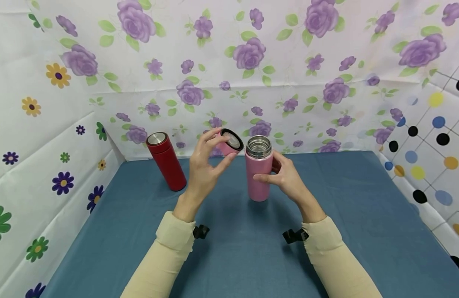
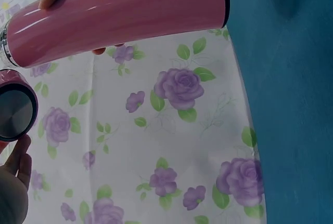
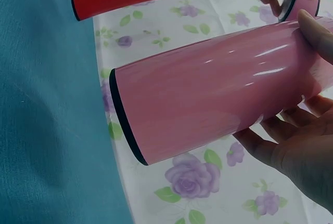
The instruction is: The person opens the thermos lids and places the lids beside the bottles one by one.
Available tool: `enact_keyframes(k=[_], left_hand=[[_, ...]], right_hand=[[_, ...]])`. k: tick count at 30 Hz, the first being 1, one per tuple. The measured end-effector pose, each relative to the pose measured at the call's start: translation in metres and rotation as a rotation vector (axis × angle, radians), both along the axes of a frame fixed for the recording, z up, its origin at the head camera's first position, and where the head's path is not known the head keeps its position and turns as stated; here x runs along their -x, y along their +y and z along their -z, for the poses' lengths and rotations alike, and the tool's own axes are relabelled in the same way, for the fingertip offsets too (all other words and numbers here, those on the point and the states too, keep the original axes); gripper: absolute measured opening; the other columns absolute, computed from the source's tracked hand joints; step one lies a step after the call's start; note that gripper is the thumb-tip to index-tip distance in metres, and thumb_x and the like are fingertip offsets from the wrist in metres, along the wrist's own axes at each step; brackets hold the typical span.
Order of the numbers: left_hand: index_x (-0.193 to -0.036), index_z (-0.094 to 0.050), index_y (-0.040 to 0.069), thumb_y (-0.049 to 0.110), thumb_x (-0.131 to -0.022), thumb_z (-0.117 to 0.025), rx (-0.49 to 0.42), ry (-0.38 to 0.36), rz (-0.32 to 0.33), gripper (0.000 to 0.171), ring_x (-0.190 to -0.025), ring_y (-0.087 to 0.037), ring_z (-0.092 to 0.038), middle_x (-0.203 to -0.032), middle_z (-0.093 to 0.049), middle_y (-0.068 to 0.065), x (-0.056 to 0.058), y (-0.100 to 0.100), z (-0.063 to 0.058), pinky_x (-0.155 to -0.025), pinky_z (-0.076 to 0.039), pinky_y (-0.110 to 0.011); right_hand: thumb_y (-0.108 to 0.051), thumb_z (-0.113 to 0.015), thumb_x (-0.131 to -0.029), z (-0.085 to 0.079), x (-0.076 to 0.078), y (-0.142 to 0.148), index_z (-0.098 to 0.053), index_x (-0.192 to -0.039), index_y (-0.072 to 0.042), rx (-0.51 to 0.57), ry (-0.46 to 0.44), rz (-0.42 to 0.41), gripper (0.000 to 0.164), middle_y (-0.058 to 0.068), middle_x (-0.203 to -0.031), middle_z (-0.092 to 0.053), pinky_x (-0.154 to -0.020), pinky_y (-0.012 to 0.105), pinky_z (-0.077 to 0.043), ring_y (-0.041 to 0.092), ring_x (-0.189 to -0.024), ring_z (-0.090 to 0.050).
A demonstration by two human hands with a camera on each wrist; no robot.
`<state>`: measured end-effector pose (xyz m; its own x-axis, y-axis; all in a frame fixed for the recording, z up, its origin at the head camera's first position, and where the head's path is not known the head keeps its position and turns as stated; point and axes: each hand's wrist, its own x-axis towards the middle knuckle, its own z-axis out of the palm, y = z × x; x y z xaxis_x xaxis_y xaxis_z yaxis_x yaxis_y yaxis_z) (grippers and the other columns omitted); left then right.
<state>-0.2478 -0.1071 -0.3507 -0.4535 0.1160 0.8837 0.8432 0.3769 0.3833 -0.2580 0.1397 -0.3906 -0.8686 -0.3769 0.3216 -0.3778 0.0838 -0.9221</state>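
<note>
A pink thermos bottle with a bare steel neck stands upright in the head view, its mouth uncovered. My right hand grips its body from the right, thumb across the front and fingers behind. Up beside the neck, my left hand pinches the bottle's pink lid between thumb and fingers. The lid is tilted, its black rim and pale inner face turned toward the bottle. In the left wrist view the lid sits just off the bottle's steel neck.
A red thermos bottle with its lid on stands to the left, near the left hand. Blue cloth covers the table. Behind rises a flowered curtain, with patterned sheets on both sides.
</note>
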Motion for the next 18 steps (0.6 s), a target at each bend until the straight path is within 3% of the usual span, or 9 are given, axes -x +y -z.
enact_keyframes(k=[7, 13, 18], left_hand=[[-0.129, -0.067, 0.007, 0.022, -0.095, -0.080, -0.050, -0.006, -0.025, 0.039, -0.136, -0.028, -0.055, -0.142, -0.060, -0.019, 0.003, -0.011, 0.011, -0.114, -0.042, -0.049], [-0.128, -0.069, 0.006, 0.001, -0.083, -0.087, -0.119, -0.060, -0.054, 0.048, -0.135, -0.030, -0.057, -0.141, -0.063, -0.016, 0.001, -0.022, 0.020, -0.116, -0.041, -0.048], [-0.125, -0.071, 0.005, -0.002, -0.079, -0.089, -0.142, -0.108, -0.092, 0.050, -0.133, -0.029, -0.060, -0.139, -0.066, -0.015, -0.001, -0.028, 0.028, -0.114, -0.044, -0.048]], right_hand=[[-0.025, -0.086, -0.088, 0.003, -0.002, -0.007, -0.053, -0.151, -0.022, -0.005, -0.001, 0.004, 0.072, 0.005, -0.135, -0.063, -0.095, 0.049, -0.054, 0.028, -0.114, -0.064], [-0.024, -0.086, -0.087, 0.005, -0.002, -0.015, -0.054, -0.150, -0.022, 0.009, -0.010, 0.009, 0.071, 0.004, -0.135, -0.064, -0.095, 0.051, -0.054, 0.028, -0.114, -0.065], [-0.025, -0.086, -0.087, 0.008, -0.001, -0.022, -0.054, -0.149, -0.023, 0.012, -0.019, 0.006, 0.070, 0.003, -0.136, -0.063, -0.096, 0.052, -0.055, 0.026, -0.115, -0.065]])
